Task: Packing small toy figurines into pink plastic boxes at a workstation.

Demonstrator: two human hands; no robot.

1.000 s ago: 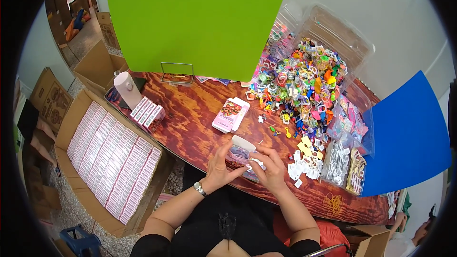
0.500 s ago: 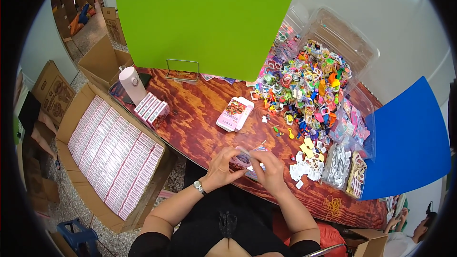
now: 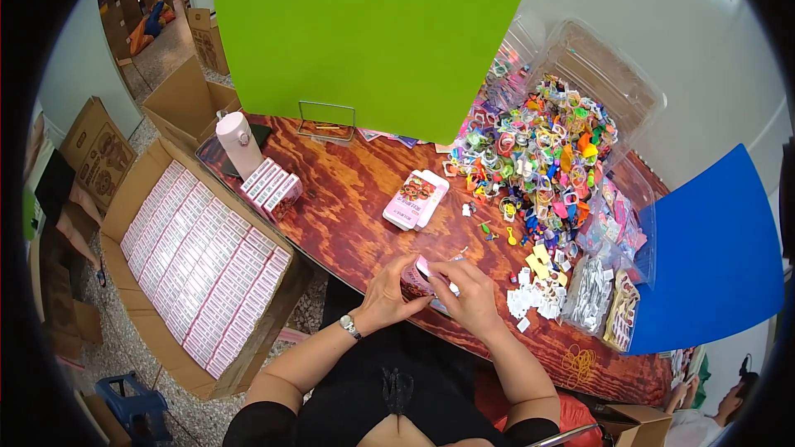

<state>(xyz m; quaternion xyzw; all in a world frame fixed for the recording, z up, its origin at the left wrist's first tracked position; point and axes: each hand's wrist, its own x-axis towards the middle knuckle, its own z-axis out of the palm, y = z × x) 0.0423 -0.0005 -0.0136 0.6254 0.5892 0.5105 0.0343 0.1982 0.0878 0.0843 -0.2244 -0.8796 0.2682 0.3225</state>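
Note:
Close to the table's front edge, a small pink printed box (image 3: 416,278) is between my hands, its end flap standing up. My left hand (image 3: 386,296) is closed around the box's left side, with a watch on that wrist. The fingers of my right hand (image 3: 470,296) are pinched at the box's right edge, by the flap; whether they also hold something small is hidden. A flat printed piece under the right fingers is mostly covered. Beyond my hands lies a stack of flat pink printed cards or boxes (image 3: 411,200).
A heap of small colourful plastic toys (image 3: 538,153) spreads at the right, with white paper tags (image 3: 523,302) nearer. Bags of small parts (image 3: 590,294) stand beside a blue board (image 3: 712,257). Left are a pink tumbler (image 3: 238,145), upright small boxes (image 3: 271,189) and a carton of packed boxes (image 3: 207,261).
My right fingers have shifted slightly at the box's open end. A white piece seen between them is now out of sight, and the pink flap shows more. The whole view has tilted slightly.

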